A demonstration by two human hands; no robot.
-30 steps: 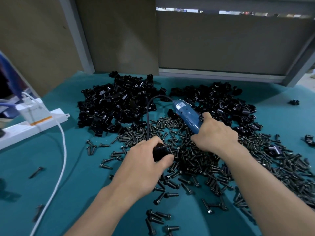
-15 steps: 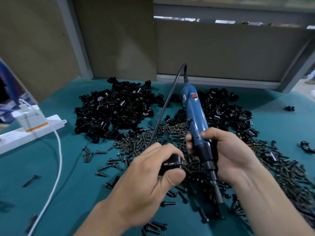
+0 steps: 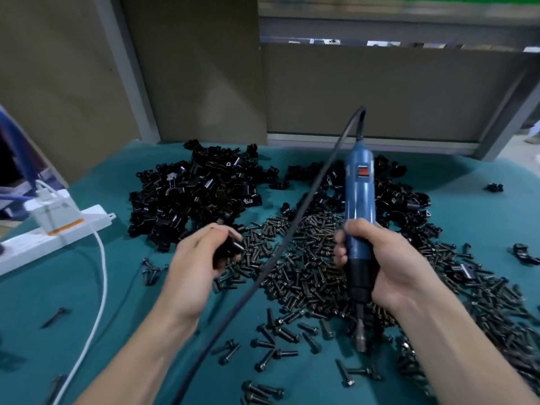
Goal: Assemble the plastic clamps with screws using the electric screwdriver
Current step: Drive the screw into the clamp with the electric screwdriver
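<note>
While the right hand (image 3: 388,267) wraps its fingers tight round the blue screwdriver (image 3: 359,194), the tool stands almost straight up near the middle of the table. Its red switch (image 3: 363,171) faces us. Its metal tip (image 3: 361,337) points down toward 6 o'clock over some loose screws, and it is hard to tell if it touches them. A black cord (image 3: 292,235) comes out of the top at 12 o'clock, bends over and runs down toward 7 o'clock, passing between the two hands.

At 9 o'clock from the screwdriver, the left hand (image 3: 198,267) pinches a small black clamp (image 3: 229,249) between thumb and fingers. The clamp is blurry. It is held over the 9 o'clock edge of the screw heap.

The screws (image 3: 306,267) lie in a big dark heap under and between the hands, and they spread out toward 4 o'clock. Past the heap sit two piles of black clamps, one at 11 o'clock (image 3: 198,197) and one at 1 o'clock (image 3: 403,197). A stray clamp (image 3: 495,187) lies alone at 2 o'clock.

All of it rests on a green table (image 3: 73,302). At 9 o'clock a white power strip (image 3: 58,232) lies near the edge with a white plug box (image 3: 49,211) in it. A white cable (image 3: 100,287) runs from there down toward 7 o'clock. Brown boards (image 3: 190,68) stand behind the table at 12 o'clock.
</note>
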